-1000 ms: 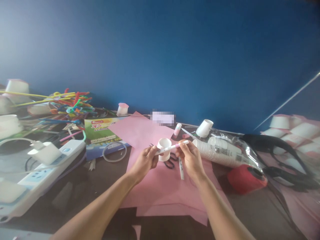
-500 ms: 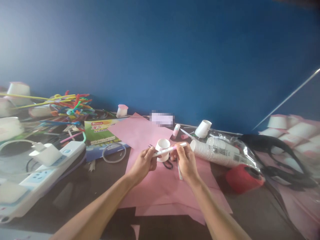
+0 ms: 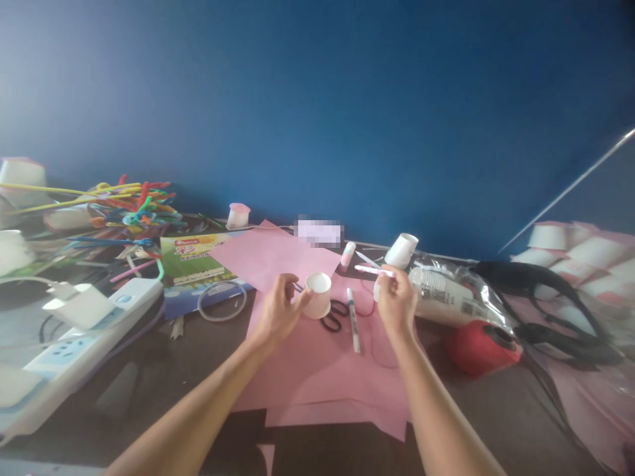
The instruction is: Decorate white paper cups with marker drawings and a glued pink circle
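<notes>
A white paper cup (image 3: 318,299) stands upright on pink paper (image 3: 317,383). My left hand (image 3: 282,307) is beside the cup's left side, thumb and fingers apart, the thumb near its wall. In my right hand (image 3: 397,301) a white and pink marker (image 3: 373,270) is pinched, pointing left. Black-handled scissors (image 3: 334,316) lie just right of the cup, partly behind it. Another white marker (image 3: 354,320), with a blue end, lies on the paper between the scissors and my right hand.
Stacked paper cups in plastic (image 3: 444,294) and a red spool (image 3: 483,348) lie to the right. A power strip (image 3: 84,350), colourful pipe cleaners (image 3: 143,201) and a green packet (image 3: 191,261) are at left. An overturned cup (image 3: 401,251) and glue stick (image 3: 348,255) sit behind.
My hands have moved apart. The left has let go of the marker and moved beside the cup; the right has carried the marker to the right.
</notes>
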`<state>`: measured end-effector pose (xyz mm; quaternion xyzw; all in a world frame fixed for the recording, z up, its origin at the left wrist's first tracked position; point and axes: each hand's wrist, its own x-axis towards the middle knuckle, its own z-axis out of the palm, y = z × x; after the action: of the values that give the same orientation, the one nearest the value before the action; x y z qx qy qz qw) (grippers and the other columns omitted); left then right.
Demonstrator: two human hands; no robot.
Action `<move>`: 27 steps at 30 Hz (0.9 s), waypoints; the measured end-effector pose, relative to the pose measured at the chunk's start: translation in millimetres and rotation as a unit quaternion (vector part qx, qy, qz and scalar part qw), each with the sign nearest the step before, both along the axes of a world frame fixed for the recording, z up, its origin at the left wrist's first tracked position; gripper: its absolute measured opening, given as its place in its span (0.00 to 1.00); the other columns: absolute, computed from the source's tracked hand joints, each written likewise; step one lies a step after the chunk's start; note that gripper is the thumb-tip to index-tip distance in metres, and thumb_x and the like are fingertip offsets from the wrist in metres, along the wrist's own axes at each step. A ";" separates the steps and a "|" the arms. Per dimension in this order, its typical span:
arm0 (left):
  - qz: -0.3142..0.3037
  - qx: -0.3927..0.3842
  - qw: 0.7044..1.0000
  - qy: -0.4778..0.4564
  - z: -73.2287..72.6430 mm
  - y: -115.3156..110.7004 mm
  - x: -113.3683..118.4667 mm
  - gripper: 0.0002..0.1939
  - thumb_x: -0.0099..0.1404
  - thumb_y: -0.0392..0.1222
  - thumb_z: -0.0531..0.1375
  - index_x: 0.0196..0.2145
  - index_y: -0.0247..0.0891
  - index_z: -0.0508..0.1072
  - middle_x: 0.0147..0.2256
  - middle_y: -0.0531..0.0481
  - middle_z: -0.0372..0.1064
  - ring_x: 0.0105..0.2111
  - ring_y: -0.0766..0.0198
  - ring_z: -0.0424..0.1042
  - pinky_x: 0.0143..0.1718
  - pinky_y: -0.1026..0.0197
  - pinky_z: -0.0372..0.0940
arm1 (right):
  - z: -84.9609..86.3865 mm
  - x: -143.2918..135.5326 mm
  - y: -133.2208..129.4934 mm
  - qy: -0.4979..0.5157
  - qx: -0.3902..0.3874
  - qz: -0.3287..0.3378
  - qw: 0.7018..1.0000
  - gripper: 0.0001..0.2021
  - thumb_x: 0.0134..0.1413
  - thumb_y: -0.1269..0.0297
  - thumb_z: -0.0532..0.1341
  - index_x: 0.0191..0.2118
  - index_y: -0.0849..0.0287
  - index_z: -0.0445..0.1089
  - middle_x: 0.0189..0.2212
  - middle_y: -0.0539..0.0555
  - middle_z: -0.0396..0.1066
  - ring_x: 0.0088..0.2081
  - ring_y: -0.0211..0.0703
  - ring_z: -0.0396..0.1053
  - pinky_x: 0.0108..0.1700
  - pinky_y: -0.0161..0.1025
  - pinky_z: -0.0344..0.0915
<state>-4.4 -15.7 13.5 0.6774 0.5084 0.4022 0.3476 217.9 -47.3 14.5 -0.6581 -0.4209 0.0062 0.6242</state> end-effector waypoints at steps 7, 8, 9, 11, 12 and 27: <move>-0.052 0.082 0.995 0.010 -24.6 10.3 -3.7 0.33 0.56 0.59 0.59 0.54 0.37 0.60 0.43 0.43 0.62 0.44 0.57 0.66 0.44 0.53 0.64 | 3.8 -14.7 -8.4 -0.213 -0.244 -0.011 0.946 0.22 0.50 0.76 0.52 0.51 0.60 0.69 0.48 0.61 0.70 0.44 0.49 0.72 0.42 0.41 0.66; -0.063 0.083 0.994 0.019 -26.3 10.4 -4.0 0.35 0.56 0.58 0.60 0.55 0.38 0.59 0.46 0.41 0.61 0.47 0.55 0.66 0.46 0.52 0.63 | 5.9 -13.9 -9.3 -0.213 -0.269 0.001 0.939 0.21 0.49 0.76 0.52 0.49 0.59 0.70 0.48 0.60 0.71 0.45 0.49 0.72 0.43 0.41 0.66; -0.076 0.084 0.993 0.027 -26.7 9.7 -4.0 0.37 0.55 0.58 0.61 0.56 0.38 0.57 0.49 0.39 0.60 0.50 0.53 0.65 0.48 0.50 0.62 | 8.0 -13.1 -10.2 -0.207 -0.286 0.016 0.935 0.20 0.50 0.76 0.52 0.47 0.58 0.72 0.46 0.59 0.72 0.45 0.49 0.72 0.44 0.42 0.66; -0.097 0.088 0.990 0.045 -24.4 6.0 -2.7 0.40 0.53 0.57 0.63 0.58 0.39 0.55 0.54 0.36 0.58 0.54 0.49 0.61 0.52 0.46 0.60 | 11.0 -11.9 -11.4 -0.190 -0.315 0.048 0.929 0.17 0.52 0.75 0.51 0.43 0.56 0.73 0.43 0.56 0.75 0.45 0.50 0.72 0.46 0.43 0.65; -0.099 0.088 0.990 0.057 -22.0 3.3 -1.3 0.41 0.52 0.56 0.64 0.58 0.40 0.54 0.55 0.36 0.58 0.56 0.46 0.60 0.52 0.45 0.60 | 11.5 -11.9 -11.6 -0.185 -0.325 0.061 0.926 0.17 0.53 0.74 0.51 0.43 0.56 0.73 0.42 0.56 0.76 0.45 0.50 0.72 0.46 0.43 0.65; -0.061 -0.009 0.997 0.036 -7.2 6.2 1.3 0.26 0.54 0.45 0.61 0.51 0.38 0.66 0.47 0.43 0.69 0.48 0.52 0.67 0.46 0.53 0.63 | -7.4 -32.6 -7.6 -0.288 -0.258 0.204 0.899 0.10 0.55 0.69 0.57 0.39 0.58 0.75 0.36 0.56 0.74 0.42 0.46 0.68 0.47 0.39 0.62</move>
<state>-3.1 -9.5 6.3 0.7183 0.4817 0.3512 0.3588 185.3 -54.9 7.1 -0.6692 -0.6907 0.0522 0.2690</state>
